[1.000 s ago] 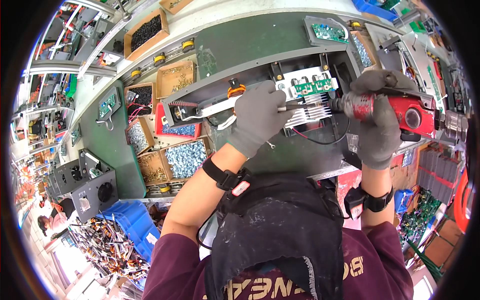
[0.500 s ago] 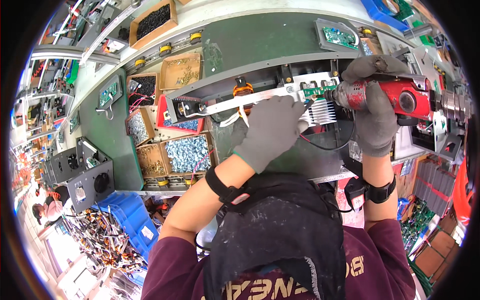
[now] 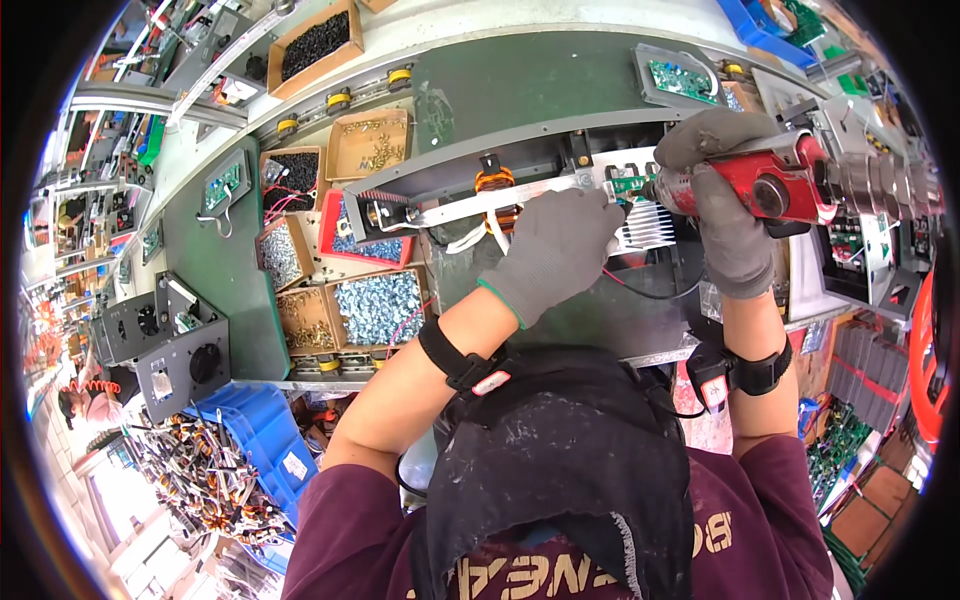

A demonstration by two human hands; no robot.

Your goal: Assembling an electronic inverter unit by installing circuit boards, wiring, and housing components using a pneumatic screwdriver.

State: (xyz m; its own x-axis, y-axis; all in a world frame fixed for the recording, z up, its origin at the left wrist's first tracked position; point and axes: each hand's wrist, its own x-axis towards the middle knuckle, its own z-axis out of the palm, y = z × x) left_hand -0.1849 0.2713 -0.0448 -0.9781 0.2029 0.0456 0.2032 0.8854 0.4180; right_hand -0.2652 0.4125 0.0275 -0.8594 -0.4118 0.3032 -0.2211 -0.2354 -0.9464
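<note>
My right hand (image 3: pixel 735 225), in a grey glove, is wrapped round a red power screwdriver (image 3: pixel 785 185) lying nearly level. Its tip points left at a small green circuit board (image 3: pixel 630 185) beside a silver finned heat sink (image 3: pixel 648 225). Whether the tip touches a screw is hidden. My gloved left hand (image 3: pixel 560 245) is closed at the heat sink's left side, fingertips bent by the board; what they pinch does not show. Both hands are over a long dark metal housing (image 3: pixel 450 165) with a pale metal bar (image 3: pixel 505 200) and a copper coil (image 3: pixel 493 180) in it.
Left of the housing stand boxes of screws, including a cardboard box of silver screws (image 3: pixel 378 308) and a red tray (image 3: pixel 350 240). A circuit board in a clear case (image 3: pixel 680 75) lies at the far right. A blue bin (image 3: pixel 262 435) stands below the bench's left side.
The power screwdriver and my right hand have shifted a little left. My left hand has moved slightly right, staying by the heat sink.
</note>
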